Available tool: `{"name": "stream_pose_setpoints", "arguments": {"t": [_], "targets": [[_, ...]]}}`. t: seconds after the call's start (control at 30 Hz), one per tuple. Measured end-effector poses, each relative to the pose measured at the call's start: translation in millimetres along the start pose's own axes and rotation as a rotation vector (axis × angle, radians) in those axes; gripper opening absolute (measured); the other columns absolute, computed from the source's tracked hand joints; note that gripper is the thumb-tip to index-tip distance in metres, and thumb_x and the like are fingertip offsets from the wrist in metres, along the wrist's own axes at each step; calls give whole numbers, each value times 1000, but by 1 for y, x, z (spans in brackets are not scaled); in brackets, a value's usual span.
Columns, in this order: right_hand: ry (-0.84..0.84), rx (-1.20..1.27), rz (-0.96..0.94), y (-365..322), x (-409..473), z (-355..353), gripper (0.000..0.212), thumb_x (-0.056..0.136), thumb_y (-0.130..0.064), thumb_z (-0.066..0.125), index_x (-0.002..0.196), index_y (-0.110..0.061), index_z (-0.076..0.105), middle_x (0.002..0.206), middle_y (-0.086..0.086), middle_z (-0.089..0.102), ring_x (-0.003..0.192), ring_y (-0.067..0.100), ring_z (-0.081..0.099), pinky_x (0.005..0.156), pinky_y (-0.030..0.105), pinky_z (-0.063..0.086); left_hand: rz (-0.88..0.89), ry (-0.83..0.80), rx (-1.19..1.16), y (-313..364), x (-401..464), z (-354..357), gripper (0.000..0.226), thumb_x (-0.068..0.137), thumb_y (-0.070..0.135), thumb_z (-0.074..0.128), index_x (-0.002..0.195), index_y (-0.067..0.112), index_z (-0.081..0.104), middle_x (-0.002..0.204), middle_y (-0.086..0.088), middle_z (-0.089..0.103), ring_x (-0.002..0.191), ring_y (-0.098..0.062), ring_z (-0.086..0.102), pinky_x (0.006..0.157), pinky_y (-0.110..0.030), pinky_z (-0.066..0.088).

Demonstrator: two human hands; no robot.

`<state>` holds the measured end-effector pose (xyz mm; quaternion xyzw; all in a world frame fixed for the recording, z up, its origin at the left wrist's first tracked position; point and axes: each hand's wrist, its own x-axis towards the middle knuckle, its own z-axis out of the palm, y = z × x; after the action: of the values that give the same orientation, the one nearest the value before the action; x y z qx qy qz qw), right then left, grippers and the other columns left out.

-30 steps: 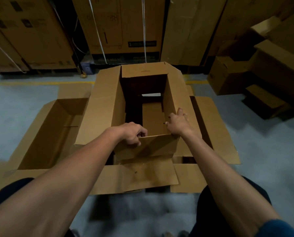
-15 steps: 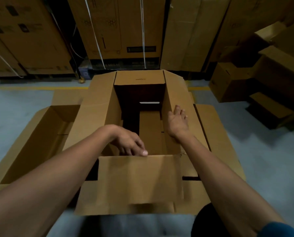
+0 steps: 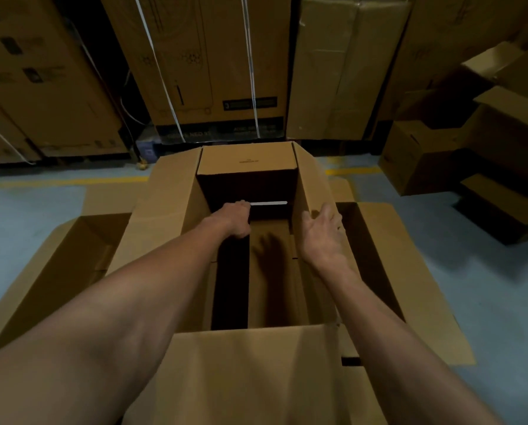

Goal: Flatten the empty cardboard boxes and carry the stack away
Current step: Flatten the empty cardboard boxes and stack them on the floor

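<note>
While both bare arms reach into it, entries run as follows:
Open brown cardboard box point(image 3: 177, 210): centre of grey floor point(image 3: 486, 286), all top flaps folded outward, bottom flaps parted, a bright slit showing.
Left hand point(image 3: 235, 220): deep inside the box, fingers curled; whether they grasp anything, cannot tell.
Right hand point(image 3: 322, 237): fingers spread, loose, against the box's right inner wall.
Second open brown box point(image 3: 57, 271): just beside, left.
Tall strapped cartons point(image 3: 210, 72): behind.
Stacked small boxes point(image 3: 440, 154): far right.
</note>
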<state>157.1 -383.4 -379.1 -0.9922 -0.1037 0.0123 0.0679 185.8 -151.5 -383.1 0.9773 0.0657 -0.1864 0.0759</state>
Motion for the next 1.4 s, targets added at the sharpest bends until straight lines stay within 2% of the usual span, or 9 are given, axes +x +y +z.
{"name": "stream_pose_setpoints", "arguments": {"t": [0.1, 0.17, 0.3, 0.43, 0.7, 0.83, 0.97, 1.23, 1.4], "targets": [[5, 2, 0, -1, 2, 0, 45, 98, -9, 64, 140, -19, 48, 137, 18, 29, 117, 37, 44, 101, 47, 48, -18, -16, 86, -9, 33, -15, 93, 101, 33, 65, 170, 14, 6, 178, -7, 0, 162, -39, 1, 129, -58, 20], [9, -8, 7, -4, 4, 0, 46, 99, -10, 64, 141, -18, 47, 136, 19, 29, 115, 37, 45, 99, 47, 49, -29, 18, 74, -10, 47, -30, 94, 99, 34, 66, 169, 14, 6, 178, -8, 5, 161, -41, 3, 128, -60, 22], [13, -34, 19, -5, 5, 1, 46, 98, -9, 66, 140, -18, 48, 134, 18, 30, 115, 36, 43, 100, 46, 46, 17, 366, 36, 2, 54, -48, 83, 96, 24, 65, 166, 15, 20, 170, -9, 26, 155, -36, 22, 121, -59, 36], [-22, -17, 21, -3, 7, 6, 50, 95, -2, 63, 141, -17, 48, 145, 19, 31, 123, 41, 38, 102, 47, 43, -18, 510, 24, 7, 72, -65, 96, 98, 21, 66, 170, 19, 4, 178, -2, 0, 163, -32, 2, 127, -59, 23], [-60, 32, 11, -1, 10, 9, 52, 97, 3, 58, 142, -19, 45, 173, 22, 5, 133, 44, 36, 106, 52, 45, -94, 312, 70, 4, 129, -106, 110, 100, 27, 66, 166, 22, -22, 174, 0, -29, 158, -45, -24, 127, -67, 0], [-67, 53, 14, 1, 12, 11, 51, 94, 5, 60, 139, -18, 46, 174, 22, 2, 133, 46, 35, 104, 52, 45, -171, 170, 12, 1, 149, -117, 106, 105, 34, 64, 165, 31, -23, 174, -22, -17, 159, -51, -13, 126, -66, 4], [-69, 73, 20, 0, 14, 13, 50, 94, 7, 59, 137, -16, 48, 174, 21, 1, 136, 48, 33, 106, 53, 44, -91, 9, 12, -44, 193, -120, 109, 97, 34, 67, 165, 35, -18, 177, -15, 6, 159, -51, 3, 125, -73, 9], [-87, 80, 34, -1, 19, 17, 57, 93, 5, 64, 142, -18, 47, 175, 18, 2, 147, 53, 23, 118, 61, 40, -31, 47, -13, -35, 158, -96, 103, 104, 20, 61, 166, 30, -21, 176, 1, -21, 159, -45, -20, 127, -69, 0], [-84, 72, 49, -5, 19, 14, 57, 96, 3, 62, 146, -19, 46, 174, 17, 8, 140, 47, 31, 114, 57, 41, -29, 170, 15, -39, 96, -75, 102, 102, 25, 63, 168, 28, -15, 179, -2, -4, 163, -36, -10, 125, -68, -2]]}}
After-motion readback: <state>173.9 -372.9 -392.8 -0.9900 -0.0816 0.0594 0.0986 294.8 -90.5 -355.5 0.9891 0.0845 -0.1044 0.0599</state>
